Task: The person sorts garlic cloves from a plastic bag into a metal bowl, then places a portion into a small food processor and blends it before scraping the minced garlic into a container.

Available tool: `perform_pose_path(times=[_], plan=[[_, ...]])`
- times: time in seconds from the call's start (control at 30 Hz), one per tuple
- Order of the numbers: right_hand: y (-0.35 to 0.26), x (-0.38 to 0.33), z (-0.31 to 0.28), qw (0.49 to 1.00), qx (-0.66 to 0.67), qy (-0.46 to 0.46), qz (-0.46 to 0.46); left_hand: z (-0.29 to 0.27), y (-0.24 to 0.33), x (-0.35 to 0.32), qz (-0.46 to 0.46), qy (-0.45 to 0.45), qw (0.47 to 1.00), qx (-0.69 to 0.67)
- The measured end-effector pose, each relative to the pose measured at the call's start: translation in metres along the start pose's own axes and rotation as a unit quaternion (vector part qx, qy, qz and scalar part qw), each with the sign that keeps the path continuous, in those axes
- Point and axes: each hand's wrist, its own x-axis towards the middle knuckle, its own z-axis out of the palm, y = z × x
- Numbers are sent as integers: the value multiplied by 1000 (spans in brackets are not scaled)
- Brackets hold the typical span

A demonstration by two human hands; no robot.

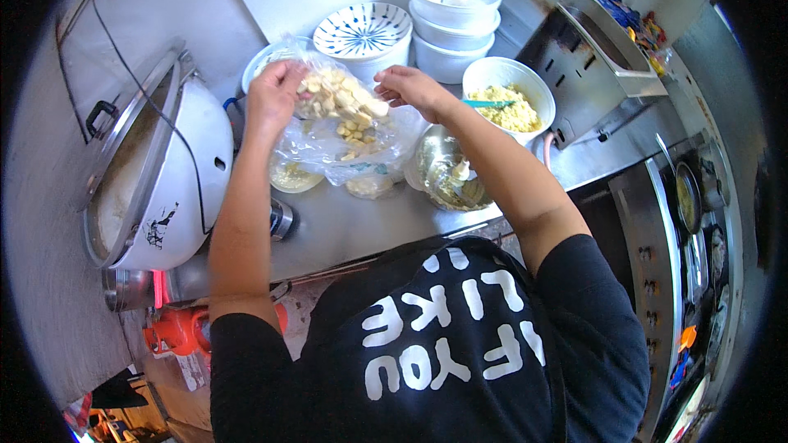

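My left hand (277,92) pinches the edge of a clear plastic bag (343,90) filled with pale cloves that look like peeled garlic. The bag hangs tilted in the air, its lower end toward the right. Just off that end is my right hand (405,89), its fingers curled together; whether they hold the bag's edge is not plain. Beneath lies a larger clear bag (328,156), with more loose cloves (357,133) on it. To its right stands a steel bowl (439,148) with a white bladed piece (461,170) inside, under my right forearm.
Minced yellow food and a teal spatula (484,103) fill a white tub (538,98) on the right. Behind are a patterned bowl (361,29) and stacked white tubs (451,37). A big white lidded cooker (185,172) stands left, a steel fryer (574,74) right.
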Motion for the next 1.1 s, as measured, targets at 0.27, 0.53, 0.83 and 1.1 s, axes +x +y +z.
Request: perform_pose_path(times=[0.27,0.53,0.83,1.1], plan=[[-22,-56,-46,914,313,-204,157,79,51,-1,159,-95,983,-17],[0,-85,-83,916,394,-68,30,129,35,-35,234,-269,933,-40],[1,-112,-81,927,364,71,-61,151,10,-72,179,-313,932,-34],[-3,-140,-81,943,282,119,-135,152,12,-89,102,-295,927,-209]])
